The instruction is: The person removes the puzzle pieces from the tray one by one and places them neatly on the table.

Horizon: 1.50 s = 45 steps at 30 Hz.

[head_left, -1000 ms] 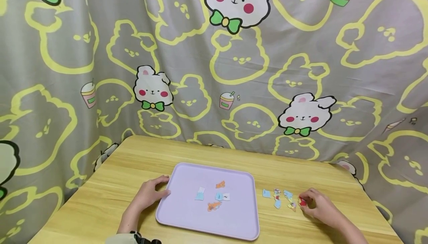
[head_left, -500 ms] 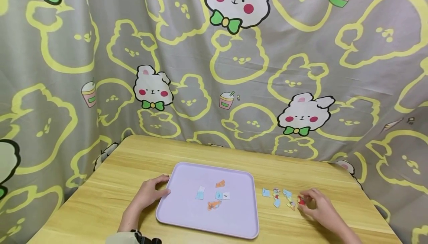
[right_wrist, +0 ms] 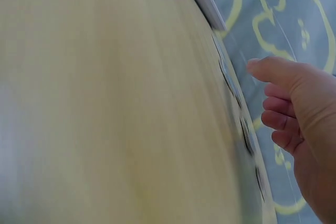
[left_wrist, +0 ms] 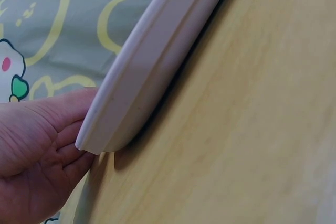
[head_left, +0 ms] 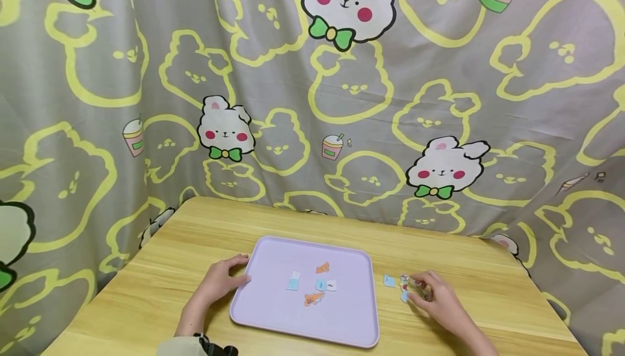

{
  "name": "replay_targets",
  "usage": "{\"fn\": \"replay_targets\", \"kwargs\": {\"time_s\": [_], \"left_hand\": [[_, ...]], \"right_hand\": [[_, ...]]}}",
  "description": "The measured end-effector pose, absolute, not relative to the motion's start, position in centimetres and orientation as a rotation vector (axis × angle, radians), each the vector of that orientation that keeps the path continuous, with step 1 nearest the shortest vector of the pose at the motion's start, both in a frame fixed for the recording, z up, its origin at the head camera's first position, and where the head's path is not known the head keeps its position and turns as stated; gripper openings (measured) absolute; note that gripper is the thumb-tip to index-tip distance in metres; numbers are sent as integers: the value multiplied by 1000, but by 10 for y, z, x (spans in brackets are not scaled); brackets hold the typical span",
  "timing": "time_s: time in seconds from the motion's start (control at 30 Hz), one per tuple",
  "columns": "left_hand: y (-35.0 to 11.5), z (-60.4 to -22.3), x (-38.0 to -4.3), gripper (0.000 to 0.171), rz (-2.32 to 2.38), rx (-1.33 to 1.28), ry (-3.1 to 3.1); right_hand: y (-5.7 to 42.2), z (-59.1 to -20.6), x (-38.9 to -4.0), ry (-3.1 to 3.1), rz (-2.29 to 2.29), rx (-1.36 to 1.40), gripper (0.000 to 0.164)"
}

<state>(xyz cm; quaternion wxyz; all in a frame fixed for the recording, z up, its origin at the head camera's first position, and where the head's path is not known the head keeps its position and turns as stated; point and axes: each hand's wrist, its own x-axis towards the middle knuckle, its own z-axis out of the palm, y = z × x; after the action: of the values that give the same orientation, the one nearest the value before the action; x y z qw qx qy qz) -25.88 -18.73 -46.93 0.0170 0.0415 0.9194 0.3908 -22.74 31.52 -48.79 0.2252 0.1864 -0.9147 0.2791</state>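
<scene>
Head view: my right hand (head_left: 435,296) over small irregular multicoloured paper pieces (head_left: 389,280), at 3 o'clock of lilac rectangular tray (head_left: 273,315); fingers curved, can't tell if gripping. Left hand (head_left: 217,281), fingers relaxed, touches tray at 9 o'clock. Pieces look light, tearable; I'd pinch edges.

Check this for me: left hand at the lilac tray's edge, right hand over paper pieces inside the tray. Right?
No: the head view shows the right hand over paper pieces on the table, outside the lilac tray. The left hand is at the tray's edge.
</scene>
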Motion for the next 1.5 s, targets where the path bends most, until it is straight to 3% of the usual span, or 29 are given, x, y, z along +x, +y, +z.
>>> {"fn": "replay_targets", "kwargs": {"time_s": [0.9,1.5], "left_hand": [[-189,-472,-259,44,1254,122,2848],[-189,-474,-259,44,1264,126,2850]], "right_hand": [[204,-489,-257,-2512,861,769,41],[180,-491,-265,-2654,722,888,29]]}}
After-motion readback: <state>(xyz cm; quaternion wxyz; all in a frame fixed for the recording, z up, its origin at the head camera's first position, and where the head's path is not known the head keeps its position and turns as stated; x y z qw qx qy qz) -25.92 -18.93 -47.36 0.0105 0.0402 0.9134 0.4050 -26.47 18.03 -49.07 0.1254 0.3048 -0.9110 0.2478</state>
